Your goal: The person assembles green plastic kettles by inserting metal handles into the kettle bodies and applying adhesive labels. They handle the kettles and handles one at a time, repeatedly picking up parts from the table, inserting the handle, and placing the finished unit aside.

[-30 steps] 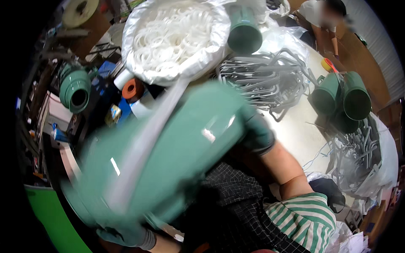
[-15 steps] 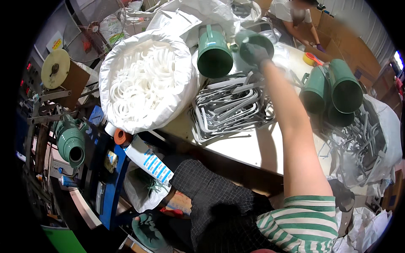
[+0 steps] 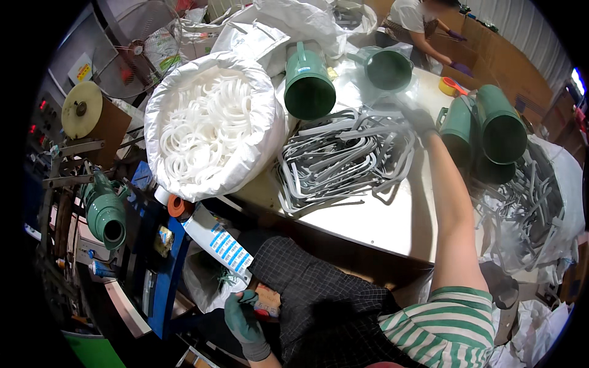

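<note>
My right hand, in a grey glove and smeared by motion, is over the table beside the right end of a pile of bent grey strips. Its fingers are too blurred to read. Behind it is a green cylinder with a side handle, apart from the hand. A second green cylinder with a handle on top is left of that one, behind the pile. Low in the view, my left hand, gloved in grey-green, hovers near my lap with fingers loosely bent, thumb apart and nothing visible in it.
A white sack full of pale plastic rings stands left of the pile. More green cylinders and a bag of grey strips are at the right. A tape dispenser lies behind them. Another person works at a cardboard box.
My right hand has come off the back-right green cylinder and moved nearer and rightward. That cylinder now sits slightly farther right. My left hand has risen and moved right.
</note>
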Action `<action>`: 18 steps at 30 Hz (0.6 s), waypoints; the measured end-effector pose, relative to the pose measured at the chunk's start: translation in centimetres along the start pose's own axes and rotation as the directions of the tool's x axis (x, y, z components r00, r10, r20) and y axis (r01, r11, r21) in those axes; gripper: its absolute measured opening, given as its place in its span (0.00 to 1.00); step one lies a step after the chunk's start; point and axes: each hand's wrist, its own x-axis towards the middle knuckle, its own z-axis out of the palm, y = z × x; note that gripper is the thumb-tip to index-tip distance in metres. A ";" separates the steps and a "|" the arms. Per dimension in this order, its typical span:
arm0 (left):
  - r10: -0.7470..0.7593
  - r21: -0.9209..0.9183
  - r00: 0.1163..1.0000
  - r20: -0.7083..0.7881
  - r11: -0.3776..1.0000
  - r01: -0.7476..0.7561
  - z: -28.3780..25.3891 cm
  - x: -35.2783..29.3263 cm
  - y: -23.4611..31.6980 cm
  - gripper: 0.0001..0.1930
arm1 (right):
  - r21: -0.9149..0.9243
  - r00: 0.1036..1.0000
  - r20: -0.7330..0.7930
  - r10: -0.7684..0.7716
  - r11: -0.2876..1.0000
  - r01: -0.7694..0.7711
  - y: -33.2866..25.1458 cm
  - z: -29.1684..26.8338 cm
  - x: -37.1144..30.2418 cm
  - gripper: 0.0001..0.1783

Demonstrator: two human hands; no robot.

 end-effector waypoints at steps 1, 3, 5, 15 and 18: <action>-0.021 0.021 1.000 0.009 1.000 0.021 -0.2 -0.1 0.1 0.21 | -0.037 0.999 0.028 0.021 0.999 -0.020 -0.8 -0.4 -1.4 0.40; -0.073 0.021 0.995 0.071 0.997 0.072 0.3 0.2 -0.5 0.17 | 0.119 0.985 -0.150 -0.084 0.988 0.102 2.1 -2.3 -3.6 0.32; -0.077 0.036 0.997 0.017 0.996 0.076 -0.3 -0.7 -0.9 0.22 | 0.039 0.908 -0.326 -0.263 0.956 0.291 0.8 -0.1 -9.1 0.29; 0.154 0.160 0.973 0.173 0.970 -0.182 0.6 -0.5 -2.6 0.19 | -0.065 0.803 -0.578 -0.144 0.989 0.130 2.5 1.0 -20.8 0.33; 0.157 0.290 0.959 0.236 0.930 -0.224 -0.5 -0.5 -2.2 0.18 | 0.163 0.775 -0.618 -0.129 0.944 0.287 -0.4 1.2 -23.0 0.31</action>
